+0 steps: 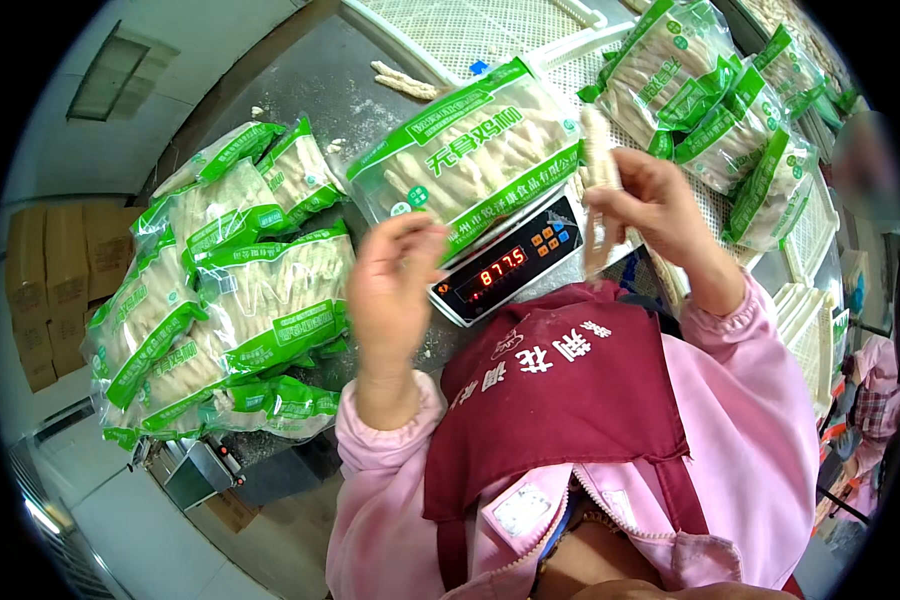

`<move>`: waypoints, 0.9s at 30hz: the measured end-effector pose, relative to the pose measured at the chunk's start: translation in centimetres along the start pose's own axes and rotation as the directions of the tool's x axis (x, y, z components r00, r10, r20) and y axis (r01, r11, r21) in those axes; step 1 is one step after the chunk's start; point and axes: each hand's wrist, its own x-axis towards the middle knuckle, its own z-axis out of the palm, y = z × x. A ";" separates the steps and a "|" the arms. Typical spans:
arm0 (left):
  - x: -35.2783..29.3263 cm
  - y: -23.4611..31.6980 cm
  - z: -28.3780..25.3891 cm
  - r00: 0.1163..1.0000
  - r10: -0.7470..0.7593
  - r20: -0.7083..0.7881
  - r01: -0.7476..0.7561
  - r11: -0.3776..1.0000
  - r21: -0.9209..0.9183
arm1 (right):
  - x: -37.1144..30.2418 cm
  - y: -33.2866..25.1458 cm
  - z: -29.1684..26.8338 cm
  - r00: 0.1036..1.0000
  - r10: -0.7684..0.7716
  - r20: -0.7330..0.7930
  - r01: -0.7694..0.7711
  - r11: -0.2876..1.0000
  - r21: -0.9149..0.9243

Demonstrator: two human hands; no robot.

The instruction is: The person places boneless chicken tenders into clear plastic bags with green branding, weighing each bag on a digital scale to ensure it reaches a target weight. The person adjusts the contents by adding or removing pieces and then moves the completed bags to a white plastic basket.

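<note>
The right hand (655, 205) is pinching a pale twisted stick (596, 145) between thumb and fingers, holding it roughly upright just beyond the right end of a filled clear-and-green bag (470, 150). That bag is lying over the scale (530, 250), whose display (501, 267) is glowing red on the tabletop (320, 75).

A light pinch is probably serving best, since the stick looks brittle and a hard squeeze could be snapping it. Leaving the bag's weight wholly on the scale would likely be helping the reading settle.

The right forearm is coming in from the lower right, its wrist bending inward. The left hand (395, 290) is hovering by the bag's lower left corner, gripping nothing visible, its fingers half-curled and loosely parted; blur is hiding whether they are touching the plastic. The two hands are standing well apart.
</note>
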 end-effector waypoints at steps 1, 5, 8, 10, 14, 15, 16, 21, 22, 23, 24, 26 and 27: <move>-0.3 0.4 1.5 0.995 0.042 0.090 -0.042 0.999 -0.001 | 0.8 -0.3 1.4 0.997 -0.008 0.073 0.003 0.998 0.060; -1.0 0.0 3.2 0.968 0.048 0.247 -0.006 0.986 -0.168 | 2.4 -1.3 6.1 0.973 -0.024 0.228 -0.028 0.974 0.223; -1.2 -0.8 -0.1 0.994 -0.008 0.105 0.011 0.999 -0.030 | 2.3 -1.8 6.9 0.984 -0.058 0.168 0.001 0.947 0.321; -1.2 -1.4 -3.8 0.992 -0.050 -0.118 0.046 0.998 -0.037 | 2.5 -1.3 5.6 0.995 -0.062 0.078 0.041 0.967 0.251; -0.6 -4.3 -10.7 0.919 -0.279 -0.277 0.322 0.939 0.124 | 1.8 -0.4 3.9 0.995 0.020 -0.100 0.006 0.969 0.246; -0.5 -5.2 -11.0 0.924 -0.298 -0.239 0.338 0.929 0.152 | 1.7 -0.1 3.7 0.995 0.041 -0.092 -0.018 0.972 0.233; 0.1 -5.9 -11.0 0.928 -0.314 -0.201 0.350 0.918 0.185 | 1.7 0.3 3.5 0.995 0.059 -0.086 -0.038 0.974 0.224; 5.9 -9.0 -7.5 0.945 -0.289 -0.155 0.299 0.953 0.041 | 1.4 1.0 4.0 0.995 0.073 -0.066 -0.057 0.974 0.217; 7.0 -10.0 -6.8 0.952 -0.270 -0.144 0.263 0.963 -0.064 | 1.3 1.0 4.0 0.995 0.071 -0.067 -0.055 0.974 0.218; 7.5 -10.8 -6.0 0.971 -0.208 -0.117 0.190 0.970 -0.151 | 1.2 1.0 3.9 0.996 0.065 -0.067 -0.049 0.975 0.217; 8.3 -11.0 -5.1 0.986 -0.142 -0.085 0.124 0.975 -0.184 | 1.1 1.1 3.6 0.995 0.060 -0.076 -0.042 0.975 0.220; 7.8 -11.2 -4.2 0.970 -0.204 -0.130 0.195 0.977 -0.084 | 1.0 1.3 3.0 0.995 0.058 -0.083 -0.038 0.974 0.224; 7.4 -11.1 -4.3 0.968 -0.228 -0.105 0.227 0.974 -0.017 | 0.9 1.4 2.6 0.994 0.063 -0.090 -0.041 0.973 0.228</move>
